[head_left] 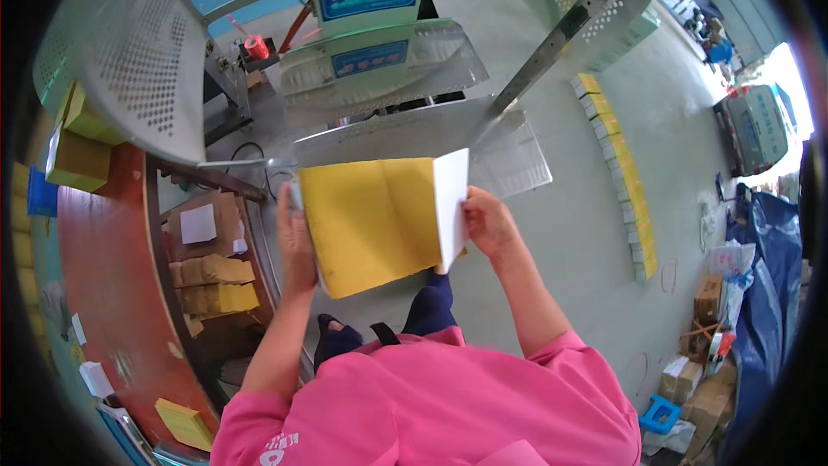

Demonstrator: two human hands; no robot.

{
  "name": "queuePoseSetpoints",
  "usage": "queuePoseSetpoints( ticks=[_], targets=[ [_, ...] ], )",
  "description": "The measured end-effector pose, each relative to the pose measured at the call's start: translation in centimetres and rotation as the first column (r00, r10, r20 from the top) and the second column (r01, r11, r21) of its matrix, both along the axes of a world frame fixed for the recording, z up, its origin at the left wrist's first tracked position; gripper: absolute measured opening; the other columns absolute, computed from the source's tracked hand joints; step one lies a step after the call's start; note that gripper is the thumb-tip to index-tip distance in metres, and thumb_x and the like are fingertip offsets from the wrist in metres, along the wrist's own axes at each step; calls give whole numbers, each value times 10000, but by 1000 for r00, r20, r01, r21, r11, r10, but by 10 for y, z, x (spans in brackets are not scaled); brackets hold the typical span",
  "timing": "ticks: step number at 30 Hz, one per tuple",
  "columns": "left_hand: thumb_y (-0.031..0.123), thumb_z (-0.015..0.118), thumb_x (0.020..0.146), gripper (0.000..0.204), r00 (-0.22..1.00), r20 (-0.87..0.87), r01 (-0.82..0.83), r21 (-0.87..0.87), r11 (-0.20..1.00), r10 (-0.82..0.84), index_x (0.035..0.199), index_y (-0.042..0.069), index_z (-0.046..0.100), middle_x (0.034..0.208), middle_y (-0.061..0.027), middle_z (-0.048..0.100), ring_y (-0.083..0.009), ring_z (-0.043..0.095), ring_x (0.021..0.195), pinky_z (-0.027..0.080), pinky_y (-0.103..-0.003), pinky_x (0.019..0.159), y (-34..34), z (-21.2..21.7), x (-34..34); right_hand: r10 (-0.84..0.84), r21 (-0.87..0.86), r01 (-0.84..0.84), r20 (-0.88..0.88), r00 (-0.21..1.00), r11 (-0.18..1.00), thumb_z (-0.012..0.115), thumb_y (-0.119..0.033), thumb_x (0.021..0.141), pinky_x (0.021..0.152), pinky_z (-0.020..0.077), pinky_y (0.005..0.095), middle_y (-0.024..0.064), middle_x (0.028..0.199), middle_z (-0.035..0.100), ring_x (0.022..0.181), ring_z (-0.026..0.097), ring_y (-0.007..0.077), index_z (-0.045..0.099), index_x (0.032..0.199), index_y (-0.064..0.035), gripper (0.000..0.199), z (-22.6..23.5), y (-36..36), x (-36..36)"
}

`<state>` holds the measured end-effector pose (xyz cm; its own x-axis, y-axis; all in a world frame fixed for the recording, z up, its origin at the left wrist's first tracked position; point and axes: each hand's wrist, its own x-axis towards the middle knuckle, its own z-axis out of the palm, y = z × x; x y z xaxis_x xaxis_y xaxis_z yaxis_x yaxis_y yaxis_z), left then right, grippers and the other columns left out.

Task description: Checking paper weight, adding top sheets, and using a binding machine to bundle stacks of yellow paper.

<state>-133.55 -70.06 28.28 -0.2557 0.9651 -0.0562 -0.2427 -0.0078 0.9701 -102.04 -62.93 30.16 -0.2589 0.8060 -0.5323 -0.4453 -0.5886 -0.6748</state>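
Observation:
Between my hands, in front of my body, is a yellow and white paper pack (371, 229). Its broad yellow face is up, with a faint crease down it, and a white panel stands at its right end. My left hand (297, 250) is closed against the left edge, fingers pointing away from me. The closed fingers of my right hand (490, 220) grip the white panel from the right. What lies under the yellow face is hidden.
A machine with a clear plastic cover (388, 69) and perforated guards (147, 43) stands ahead. At left is a reddish-brown table (112, 267), with stacked yellow paper (228, 298) on a shelf beside it. A row of yellow-topped packs (617, 164) lines the floor at right, near cartons (707, 401).

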Motion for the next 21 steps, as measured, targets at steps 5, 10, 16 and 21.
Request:
queuePoseSetpoints(
  ticks=[5, 10, 16, 21],
  targets=[
    [224, 382, 1049, 472, 992, 124, 0, -70, 998, 9, 1492, 85, 300, 1375, -81, 494, -164, 540, 1161, 458, -276, 954, 74, -68, 103, 69, -75, -67, 36, 997, 995, 510, -62, 751, 700, 476, 260, 56, 900, 644, 800, 604, 135, 610, 998, -21, 270, -21, 85, 113],
    [354, 453, 1033, 527, 965, -221, 79, -261, 962, -139, 1457, 58, 350, 1201, -41, 557, -160, 567, 1071, 479, -291, 948, 107, -106, 120, 69, -175, -90, -122, 990, 980, 530, -57, 751, 806, 498, 305, 113, 1030, 662, 903, 627, 192, 580, 1092, 9, 351, -39, 134, 157],
    [310, 499, 1010, 436, 875, 408, -102, -367, 925, 258, 1362, 58, 448, 1126, -32, 565, -168, 583, 1010, 491, -310, 924, 102, -122, 114, 102, -247, -179, -295, 950, 952, 513, -39, 764, 840, 509, 329, 121, 975, 664, 889, 634, 198, 597, 998, 16, 255, -62, 157, 155],
    [307, 484, 1020, 412, 988, 89, -89, -339, 937, 126, 1364, 81, 470, 1138, -49, 580, -156, 582, 1020, 490, -311, 900, 105, -96, 104, 246, -237, -277, -150, 957, 931, 504, -30, 771, 693, 494, 292, 61, 818, 611, 733, 585, 154, 593, 905, -1, 164, -95, 159, 166]
  ],
)
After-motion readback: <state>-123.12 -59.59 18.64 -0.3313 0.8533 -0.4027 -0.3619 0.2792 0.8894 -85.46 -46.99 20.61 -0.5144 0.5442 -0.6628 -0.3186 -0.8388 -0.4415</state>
